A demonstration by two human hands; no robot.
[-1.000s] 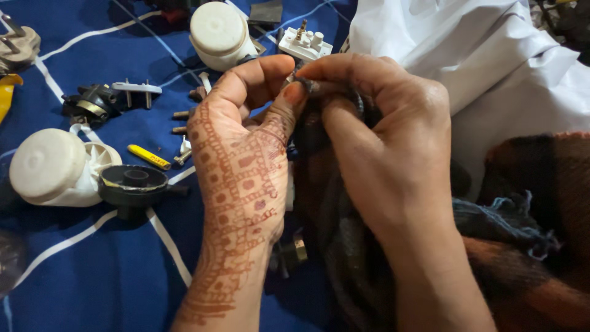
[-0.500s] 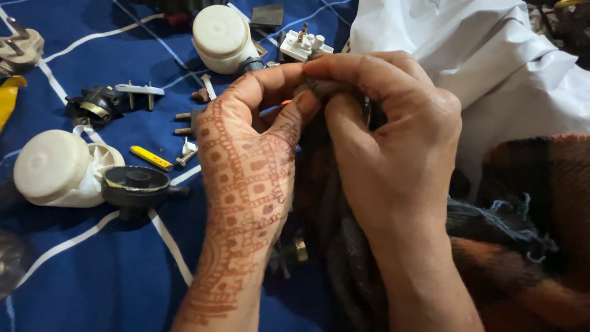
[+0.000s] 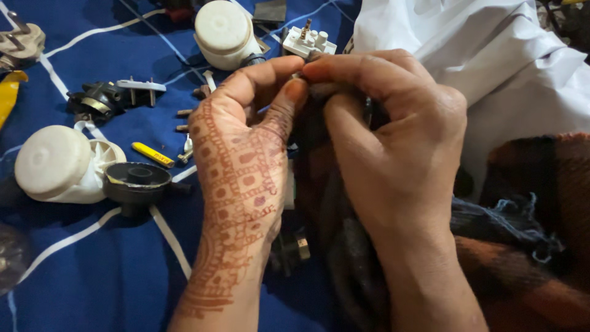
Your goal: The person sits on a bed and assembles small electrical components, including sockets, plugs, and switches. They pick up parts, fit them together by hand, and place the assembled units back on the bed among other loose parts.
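Staying pressed together as before, left hand [image 3: 243,166] and right hand [image 3: 393,154] pinched a small dark part [image 3: 367,110], mostly hidden between the fingertips, above blue cloth [image 3: 92,264].

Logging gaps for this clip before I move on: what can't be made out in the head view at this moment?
- Dark part pinched between the left hand and right hand: fingers cover nearly all of it, so its kind is unclear.
- Small plug below the left palm: mostly hidden by that hand.
- Beige plug and yellow piece: cut off by the left edge.
- Dark round thing at the lower left: in shadow, cut by the edge.
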